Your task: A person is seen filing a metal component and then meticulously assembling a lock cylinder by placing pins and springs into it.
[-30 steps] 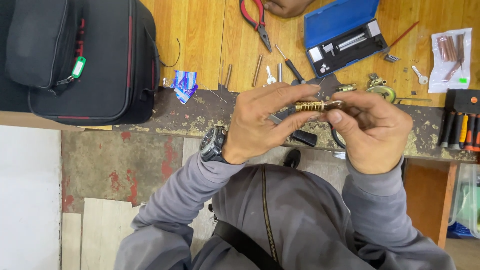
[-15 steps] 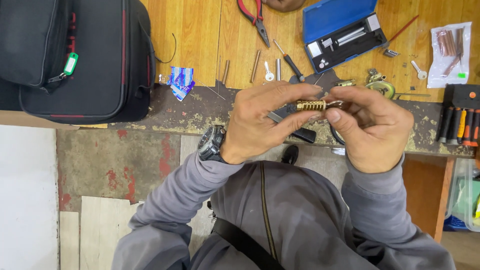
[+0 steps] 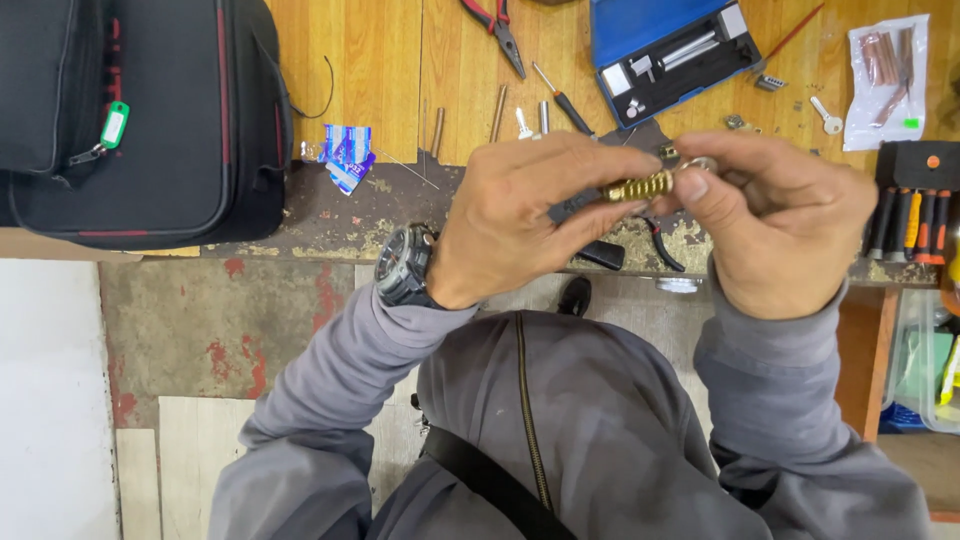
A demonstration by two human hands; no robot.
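I see both hands, left hand (image 3: 520, 215) and right hand (image 3: 785, 225), fingers pinching a ribbed brass cylinder (image 3: 640, 186) above the wooden tabletop (image 3: 390, 60). Blue tool case (image 3: 665, 50) beyond it, black bag (image 3: 150, 110) far left.

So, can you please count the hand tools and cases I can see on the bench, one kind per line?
Pliers: 1
Screwdriver: 1
Blue case: 1
Black bag: 1
Key: 1
Plastic packet: 1
Total: 6
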